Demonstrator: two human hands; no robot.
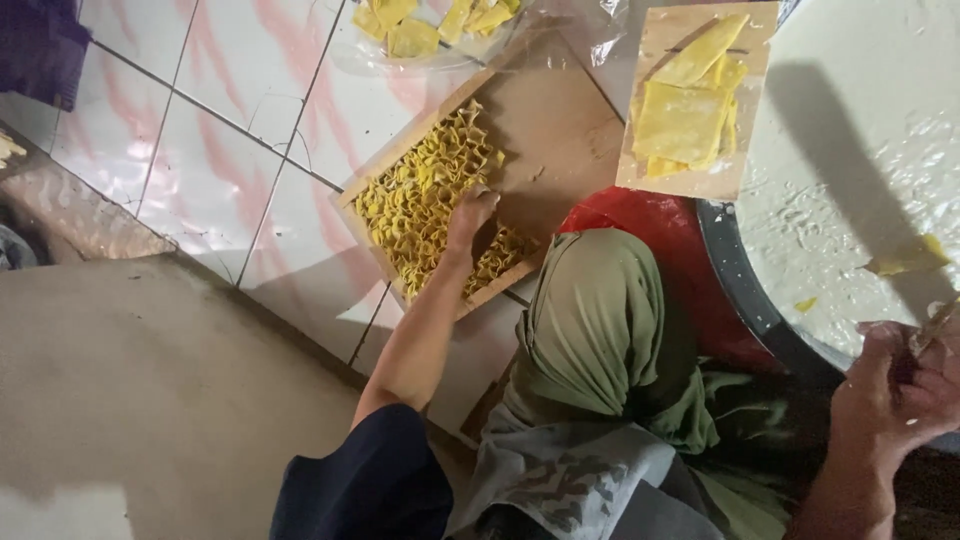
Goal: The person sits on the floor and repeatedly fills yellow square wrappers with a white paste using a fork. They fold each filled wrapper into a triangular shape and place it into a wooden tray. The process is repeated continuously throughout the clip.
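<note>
My left hand (pixel 470 212) reaches out over a shallow wooden tray (pixel 560 120) on the tiled floor. Its bent fingertips press down among the folded yellow dough pieces (pixel 415 195) that fill the tray's left half. Whether the fingers pinch one piece is hidden by the back of the hand. At the lower right, my right hand (pixel 895 395) is closed around a thin pale stick-like tool (pixel 935 325). It sits at the dark rim (pixel 735 275) of a big round white floured surface, where a yellow dough scrap (pixel 905 258) lies.
A small wooden board (pixel 655 45) carries flat yellow dough squares (pixel 685 115). A clear plastic bag (pixel 520 30) with yellow pieces lies at the top. Red plastic (pixel 650 225) sits beside the dark rim. Green fabric (pixel 600 320) bunches between my arms. Bare concrete floor (pixel 150 400) lies to the left.
</note>
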